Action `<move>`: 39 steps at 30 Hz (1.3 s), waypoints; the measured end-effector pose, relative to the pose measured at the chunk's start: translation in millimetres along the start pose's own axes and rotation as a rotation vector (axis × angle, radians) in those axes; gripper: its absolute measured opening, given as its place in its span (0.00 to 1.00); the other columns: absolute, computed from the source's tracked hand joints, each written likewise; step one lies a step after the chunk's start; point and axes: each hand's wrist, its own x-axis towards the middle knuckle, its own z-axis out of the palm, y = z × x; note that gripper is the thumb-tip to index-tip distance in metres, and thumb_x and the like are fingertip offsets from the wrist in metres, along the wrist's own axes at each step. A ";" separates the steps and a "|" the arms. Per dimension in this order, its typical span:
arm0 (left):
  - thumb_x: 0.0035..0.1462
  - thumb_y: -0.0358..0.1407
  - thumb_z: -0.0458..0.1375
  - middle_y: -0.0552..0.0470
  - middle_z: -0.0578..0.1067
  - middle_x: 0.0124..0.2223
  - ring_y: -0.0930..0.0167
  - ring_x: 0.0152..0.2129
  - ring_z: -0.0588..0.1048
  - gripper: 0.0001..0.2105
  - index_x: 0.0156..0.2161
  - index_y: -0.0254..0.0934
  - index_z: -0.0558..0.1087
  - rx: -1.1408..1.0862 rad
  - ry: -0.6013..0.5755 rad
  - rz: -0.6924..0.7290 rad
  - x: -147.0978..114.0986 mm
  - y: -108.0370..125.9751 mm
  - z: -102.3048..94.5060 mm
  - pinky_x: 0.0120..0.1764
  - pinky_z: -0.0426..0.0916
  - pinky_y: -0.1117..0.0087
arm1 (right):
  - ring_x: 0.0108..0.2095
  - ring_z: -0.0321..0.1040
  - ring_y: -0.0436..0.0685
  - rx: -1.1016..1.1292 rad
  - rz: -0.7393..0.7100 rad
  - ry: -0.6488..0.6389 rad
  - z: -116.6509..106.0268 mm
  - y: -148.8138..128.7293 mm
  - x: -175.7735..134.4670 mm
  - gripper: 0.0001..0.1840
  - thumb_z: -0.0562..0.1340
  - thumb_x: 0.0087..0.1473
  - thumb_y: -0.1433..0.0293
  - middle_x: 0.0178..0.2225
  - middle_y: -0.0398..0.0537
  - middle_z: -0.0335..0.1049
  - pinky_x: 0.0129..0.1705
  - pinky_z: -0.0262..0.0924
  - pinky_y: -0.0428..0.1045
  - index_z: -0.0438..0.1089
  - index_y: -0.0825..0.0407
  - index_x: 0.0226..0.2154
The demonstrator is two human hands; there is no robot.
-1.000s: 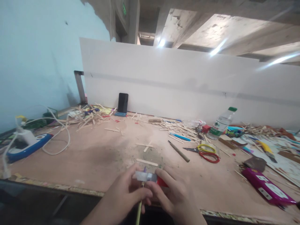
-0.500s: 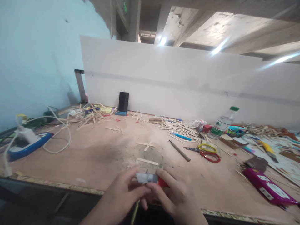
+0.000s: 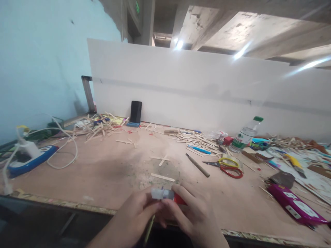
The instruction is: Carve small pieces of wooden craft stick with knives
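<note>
Red-and-grey piece point(image 3: 170, 195): pinched in your right hand point(image 3: 193, 210), its pale end point(image 3: 157, 193) beside your left hand point(image 3: 133, 213), whose grip cannot be told; yellowish rod point(image 3: 149, 228) below the left. Judged step: close two-handed adjustment, calling next for a steady right pinch.

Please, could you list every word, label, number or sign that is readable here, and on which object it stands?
Glossy magenta case: large white marks, the first perhaps "B"; others unclear.
Clear plastic bottle with green cap: green-and-white label, characters too small.
Small green sign at the top: too blurred.
</note>
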 end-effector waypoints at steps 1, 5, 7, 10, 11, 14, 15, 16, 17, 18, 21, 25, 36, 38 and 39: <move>0.56 0.73 0.68 0.53 0.77 0.32 0.69 0.31 0.77 0.36 0.39 0.36 0.83 0.009 -0.006 0.003 -0.3 0.3 -0.4 0.40 0.78 0.70 | 0.26 0.69 0.48 -0.003 0.003 0.001 0.2 0.0 -0.3 0.16 0.66 0.77 0.58 0.30 0.37 0.70 0.27 0.66 0.45 0.74 0.51 0.40; 0.60 0.72 0.66 0.52 0.78 0.32 0.68 0.32 0.78 0.35 0.35 0.36 0.82 0.049 -0.020 0.032 -0.1 2.7 -1.5 0.41 0.78 0.69 | 0.26 0.70 0.48 -0.004 0.010 -0.008 0.0 0.8 -1.9 0.15 0.67 0.77 0.58 0.31 0.37 0.72 0.27 0.68 0.45 0.75 0.51 0.42; 0.63 0.70 0.65 0.51 0.79 0.32 0.68 0.32 0.79 0.34 0.33 0.36 0.81 0.064 -0.023 0.052 -0.5 4.0 -1.8 0.41 0.78 0.69 | 0.28 0.72 0.49 0.000 0.015 -0.016 -0.4 2.2 -3.3 0.13 0.68 0.76 0.59 0.34 0.39 0.75 0.29 0.71 0.46 0.76 0.51 0.44; 0.67 0.65 0.64 0.51 0.79 0.33 0.67 0.33 0.79 0.30 0.34 0.36 0.81 0.079 -0.016 0.074 -1.9 3.1 -2.0 0.42 0.77 0.69 | 0.30 0.73 0.49 -0.003 0.019 -0.017 -1.1 4.7 -5.6 0.12 0.68 0.76 0.59 0.37 0.41 0.77 0.31 0.73 0.46 0.77 0.51 0.48; 0.69 0.62 0.64 0.51 0.80 0.34 0.68 0.32 0.79 0.28 0.35 0.36 0.81 0.081 -0.010 0.072 -2.2 2.0 -2.1 0.41 0.77 0.70 | 0.29 0.73 0.49 -0.004 0.020 -0.018 -1.2 5.2 -6.0 0.12 0.68 0.76 0.59 0.37 0.41 0.77 0.31 0.72 0.46 0.77 0.51 0.48; 0.68 0.53 0.66 0.51 0.82 0.37 0.71 0.29 0.78 0.19 0.41 0.36 0.81 0.070 0.010 0.050 -1.6 -1.8 -2.1 0.39 0.76 0.70 | 0.29 0.73 0.49 -0.001 0.021 -0.030 -1.6 4.7 -5.6 0.12 0.68 0.76 0.59 0.36 0.41 0.76 0.30 0.72 0.46 0.77 0.51 0.46; 0.66 0.51 0.67 0.51 0.82 0.37 0.71 0.28 0.78 0.17 0.42 0.36 0.81 0.059 0.016 0.042 -0.9 -2.7 -1.9 0.38 0.76 0.71 | 0.29 0.72 0.49 0.002 0.020 -0.035 -1.7 3.9 -5.0 0.12 0.68 0.76 0.59 0.35 0.40 0.75 0.30 0.71 0.46 0.76 0.51 0.44; 0.65 0.49 0.67 0.52 0.82 0.36 0.71 0.27 0.77 0.16 0.42 0.36 0.81 0.044 0.021 0.033 0.0 -3.3 -1.8 0.37 0.75 0.71 | 0.28 0.72 0.49 0.003 0.019 -0.040 -1.8 3.0 -4.2 0.12 0.67 0.76 0.60 0.34 0.39 0.74 0.29 0.70 0.46 0.76 0.51 0.43; 0.63 0.48 0.68 0.52 0.81 0.35 0.72 0.27 0.76 0.15 0.41 0.36 0.81 0.027 0.025 0.024 1.0 -3.6 -1.6 0.36 0.75 0.71 | 0.28 0.71 0.49 0.004 0.016 -0.041 -1.9 2.1 -3.4 0.13 0.67 0.77 0.60 0.32 0.38 0.73 0.28 0.69 0.45 0.75 0.51 0.41; 0.61 0.47 0.68 0.52 0.81 0.35 0.71 0.27 0.76 0.14 0.40 0.36 0.80 0.010 0.028 0.013 1.9 -3.7 -1.5 0.35 0.75 0.71 | 0.27 0.70 0.49 0.004 0.014 -0.041 -2.0 1.3 -2.6 0.14 0.66 0.77 0.60 0.31 0.37 0.71 0.27 0.68 0.45 0.74 0.51 0.40; 0.56 0.43 0.70 0.52 0.81 0.34 0.71 0.25 0.76 0.12 0.36 0.35 0.80 -0.024 0.027 -0.021 4.2 -4.0 -1.7 0.35 0.75 0.70 | 0.26 0.68 0.48 0.010 0.008 -0.035 -2.2 -0.5 -1.0 0.14 0.66 0.77 0.59 0.30 0.37 0.70 0.26 0.65 0.44 0.74 0.51 0.41; 0.52 0.40 0.71 0.52 0.82 0.32 0.71 0.25 0.76 0.10 0.35 0.35 0.81 -0.055 0.023 -0.048 4.6 -6.1 -2.2 0.35 0.75 0.69 | 0.25 0.67 0.48 0.023 -0.001 -0.041 -2.4 -1.9 0.4 0.15 0.66 0.77 0.59 0.30 0.36 0.69 0.25 0.64 0.44 0.73 0.51 0.38; 0.51 0.40 0.73 0.53 0.80 0.29 0.70 0.26 0.74 0.10 0.32 0.36 0.82 -0.092 0.039 -0.054 2.4 -1.3 -0.1 0.35 0.76 0.69 | 0.25 0.66 0.48 0.032 -0.029 -0.061 -4.8 -3.4 2.7 0.15 0.65 0.78 0.60 0.29 0.36 0.68 0.25 0.63 0.44 0.73 0.51 0.38; 0.51 0.40 0.73 0.54 0.79 0.29 0.71 0.26 0.74 0.10 0.31 0.36 0.80 -0.087 0.033 -0.050 1.2 -1.3 -0.1 0.35 0.76 0.69 | 0.25 0.66 0.48 0.032 -0.034 -0.064 -4.5 -3.0 2.3 0.16 0.65 0.78 0.59 0.29 0.36 0.68 0.25 0.63 0.44 0.73 0.51 0.39; 0.52 0.40 0.72 0.54 0.79 0.29 0.71 0.26 0.74 0.10 0.31 0.36 0.80 -0.083 0.029 -0.049 0.7 -1.5 -0.1 0.35 0.76 0.70 | 0.24 0.66 0.48 0.033 -0.035 -0.065 -4.3 -3.0 2.2 0.16 0.65 0.78 0.59 0.29 0.36 0.68 0.25 0.63 0.44 0.73 0.51 0.38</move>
